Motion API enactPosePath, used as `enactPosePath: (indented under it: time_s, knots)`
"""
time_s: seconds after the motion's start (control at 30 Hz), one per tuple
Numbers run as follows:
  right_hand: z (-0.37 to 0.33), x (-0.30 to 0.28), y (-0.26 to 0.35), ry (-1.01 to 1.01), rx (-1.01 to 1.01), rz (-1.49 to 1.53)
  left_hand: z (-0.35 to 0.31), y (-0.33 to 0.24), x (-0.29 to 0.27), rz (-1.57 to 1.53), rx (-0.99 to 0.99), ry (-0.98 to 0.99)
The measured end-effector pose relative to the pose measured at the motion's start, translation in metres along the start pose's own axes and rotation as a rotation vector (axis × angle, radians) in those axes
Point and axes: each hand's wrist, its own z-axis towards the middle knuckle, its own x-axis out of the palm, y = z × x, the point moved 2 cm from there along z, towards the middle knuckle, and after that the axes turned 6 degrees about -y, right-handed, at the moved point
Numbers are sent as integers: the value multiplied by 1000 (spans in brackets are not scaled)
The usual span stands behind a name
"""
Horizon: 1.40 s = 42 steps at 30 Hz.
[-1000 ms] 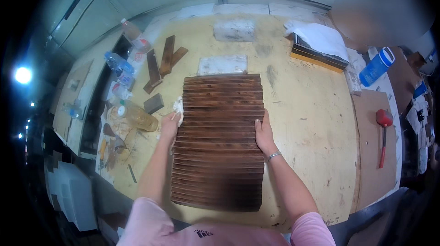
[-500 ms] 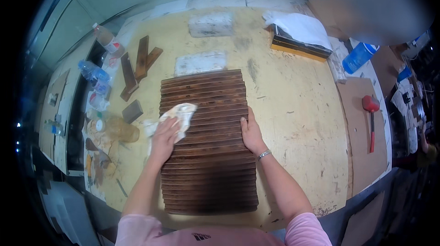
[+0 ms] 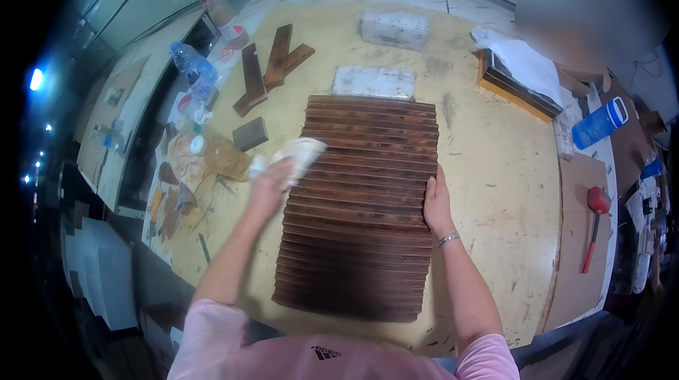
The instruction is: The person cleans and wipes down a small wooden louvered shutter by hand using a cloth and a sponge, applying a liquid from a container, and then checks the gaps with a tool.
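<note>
1) The left hand (image 3: 272, 185), slightly blurred, holds a crumpled white cloth (image 3: 305, 156) bunched at its fingertips, over the left edge of a dark brown, ridged wooden panel (image 3: 364, 189)
2) The right hand (image 3: 438, 203), wearing a silver-coloured metal bracelet (image 3: 448, 238) at its wrist, rests against the panel's right edge; one cannot tell whether its fingers close under that edge
3) The panel lies flat between the two forearms, on a pale yellow, stained tabletop (image 3: 495, 252), its near end towards the person
4) Left of the cloth lies a clear plastic bottle of yellowish liquid (image 3: 230, 158), with a small grey rectangular block (image 3: 250, 134) just beyond
5) Farther off, flat dark brown wooden strips (image 3: 279, 54) lie overlapping, and a white wrapped rectangular package (image 3: 375, 83) sits just beyond the panel's far end
6) Well to the right, a red-headed mallet (image 3: 599, 199) lies on a brown cardboard sheet (image 3: 576, 238), near a blue plastic drinking bottle (image 3: 601, 123)
</note>
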Motion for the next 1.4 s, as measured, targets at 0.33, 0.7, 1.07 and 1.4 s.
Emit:
enactPosePath:
  time_s: [0.33, 0.7, 1.07, 1.4]
  knots:
    - [5, 0, -17, 29, 17, -16, -57, -112, 70, -159, 512, 65]
    - [-64, -15, -15, 118, 97, 121, -47, -113, 25, -301, -31, -105]
    - [-56, -15, -18, 41, 76, 80, -36, -118, 58, -27, 316, -207]
    - [-54, -13, -13, 32, 55, 56, -43, -173, 108, -153, 365, -120]
